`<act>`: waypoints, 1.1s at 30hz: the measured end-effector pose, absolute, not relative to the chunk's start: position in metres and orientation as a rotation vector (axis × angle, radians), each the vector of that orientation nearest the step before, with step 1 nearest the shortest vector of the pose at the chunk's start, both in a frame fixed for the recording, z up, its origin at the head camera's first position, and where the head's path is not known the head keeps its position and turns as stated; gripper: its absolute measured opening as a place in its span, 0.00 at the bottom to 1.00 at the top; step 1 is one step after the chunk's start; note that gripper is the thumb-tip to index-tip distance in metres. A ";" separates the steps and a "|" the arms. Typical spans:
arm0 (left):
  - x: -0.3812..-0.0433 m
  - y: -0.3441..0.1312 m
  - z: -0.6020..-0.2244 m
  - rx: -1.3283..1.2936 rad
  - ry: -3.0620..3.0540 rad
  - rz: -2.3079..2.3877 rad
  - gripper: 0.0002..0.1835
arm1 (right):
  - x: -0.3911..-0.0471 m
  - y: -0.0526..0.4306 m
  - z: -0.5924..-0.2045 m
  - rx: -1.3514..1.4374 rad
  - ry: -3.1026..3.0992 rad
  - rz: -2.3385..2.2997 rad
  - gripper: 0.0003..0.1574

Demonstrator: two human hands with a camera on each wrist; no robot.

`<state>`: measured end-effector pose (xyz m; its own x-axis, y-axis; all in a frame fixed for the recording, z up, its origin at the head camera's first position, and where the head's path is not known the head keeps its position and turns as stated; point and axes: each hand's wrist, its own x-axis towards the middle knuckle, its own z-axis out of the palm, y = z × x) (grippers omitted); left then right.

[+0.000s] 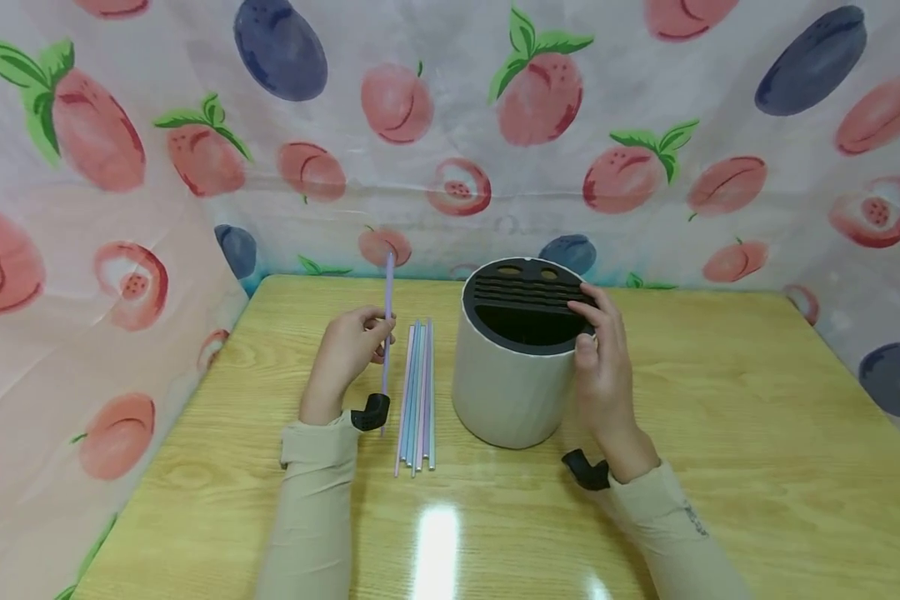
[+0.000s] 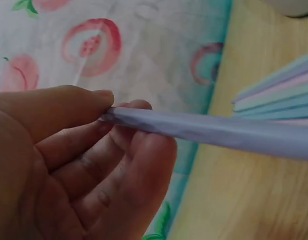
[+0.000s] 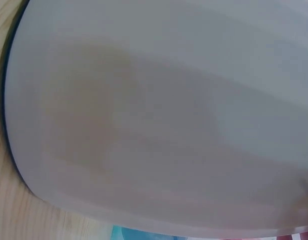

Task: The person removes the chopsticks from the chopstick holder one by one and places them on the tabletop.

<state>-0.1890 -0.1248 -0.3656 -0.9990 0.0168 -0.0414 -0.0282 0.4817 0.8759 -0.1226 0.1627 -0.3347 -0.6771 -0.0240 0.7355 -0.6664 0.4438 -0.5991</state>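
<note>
My left hand (image 1: 354, 343) pinches a thin purple straw (image 1: 388, 287) between thumb and fingers, holding it above the table. In the left wrist view, the thumb presses near one end of what shows of the straw (image 2: 219, 129). Several pastel straws (image 1: 417, 396) in pink, blue, purple and green lie side by side just right of that hand. A white round holder (image 1: 506, 400) with a black slotted lid (image 1: 525, 307) stands upright to their right. My right hand (image 1: 606, 371) rests against the holder's right rim, fingers loosely bent. Only the holder's pale wall (image 3: 143, 125) fills the right wrist view.
A wood-grain table (image 1: 735, 417) carries everything. A fruit-print cloth (image 1: 457, 108) hangs behind it and along both sides. The lid has two round holes, several narrow slots and a large half-round opening. Black wrist mounts (image 1: 371, 412) sit on both cuffs.
</note>
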 end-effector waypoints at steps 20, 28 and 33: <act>-0.190 -0.126 -0.417 -0.152 2.480 1.326 0.21 | -0.121 0.162 -0.337 0.610 -2.023 1.243 0.35; -0.187 -0.132 -0.419 -0.173 2.490 1.280 0.24 | -0.121 0.157 -0.340 0.603 -2.018 1.235 0.34; -0.186 -0.135 -0.416 -0.124 2.450 1.302 0.24 | -0.132 0.165 -0.356 0.538 -2.071 1.245 0.33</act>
